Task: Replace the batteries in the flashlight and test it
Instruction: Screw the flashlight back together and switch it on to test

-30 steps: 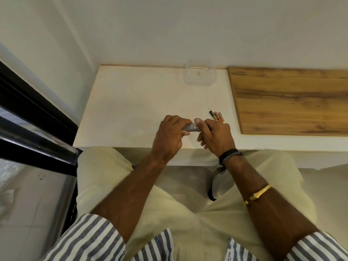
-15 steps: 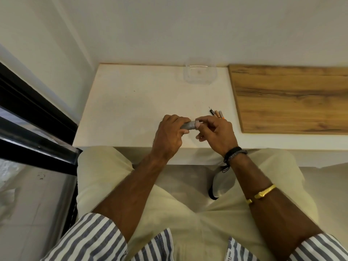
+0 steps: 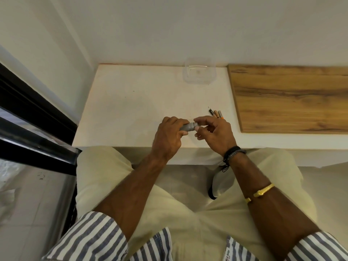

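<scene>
Grey flashlight [image 3: 188, 126]: held sideways over the white surface [image 3: 131, 102], near its front edge
Left hand [image 3: 167, 137]: fingers wrapped tight round the body
Right hand [image 3: 214, 133]: fingertips pinching the end
Batteries [image 3: 216, 114]: lying just beyond the right hand

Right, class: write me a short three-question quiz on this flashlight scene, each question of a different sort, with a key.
1. True or false: both hands, the left hand and the right hand, grip the grey flashlight.
2. Multiple choice: the loose batteries lie A) inside the clear plastic container, B) on the wooden board, C) on the white counter just beyond the right hand.
3. Fill in: the clear container stands at the ___ edge of the counter, by the wall.

Key: 1 true; 2 C; 3 far.
</scene>
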`<state>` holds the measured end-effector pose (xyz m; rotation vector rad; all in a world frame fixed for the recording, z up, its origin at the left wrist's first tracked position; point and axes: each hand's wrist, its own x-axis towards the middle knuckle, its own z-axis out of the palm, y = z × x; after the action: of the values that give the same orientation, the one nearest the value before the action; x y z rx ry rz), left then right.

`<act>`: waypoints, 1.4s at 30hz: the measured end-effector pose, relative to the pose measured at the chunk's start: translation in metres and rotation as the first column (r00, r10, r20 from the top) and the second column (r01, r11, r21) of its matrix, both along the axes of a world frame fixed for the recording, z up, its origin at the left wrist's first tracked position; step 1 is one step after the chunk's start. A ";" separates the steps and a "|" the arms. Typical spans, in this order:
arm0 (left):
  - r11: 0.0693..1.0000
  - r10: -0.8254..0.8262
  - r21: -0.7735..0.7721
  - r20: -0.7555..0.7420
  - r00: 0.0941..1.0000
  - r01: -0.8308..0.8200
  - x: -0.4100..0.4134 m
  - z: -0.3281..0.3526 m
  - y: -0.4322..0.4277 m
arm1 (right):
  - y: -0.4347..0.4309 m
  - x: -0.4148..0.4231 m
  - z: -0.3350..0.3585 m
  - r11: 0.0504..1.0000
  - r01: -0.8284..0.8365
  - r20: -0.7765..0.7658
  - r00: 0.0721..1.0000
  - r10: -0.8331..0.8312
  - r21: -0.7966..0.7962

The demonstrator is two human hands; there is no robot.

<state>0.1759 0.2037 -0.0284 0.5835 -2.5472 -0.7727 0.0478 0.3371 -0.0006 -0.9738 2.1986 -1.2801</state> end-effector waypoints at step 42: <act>0.996 -0.072 -0.057 0.002 0.997 0.072 -0.002 0.002 0.002 | 0.000 0.003 0.007 0.969 0.095 -0.045 0.995 -0.087 0.229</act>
<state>0.1741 0.2060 -0.0266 0.4759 -2.5937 -0.7211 0.0504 0.3369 0.0065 -0.8186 2.3794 -1.0216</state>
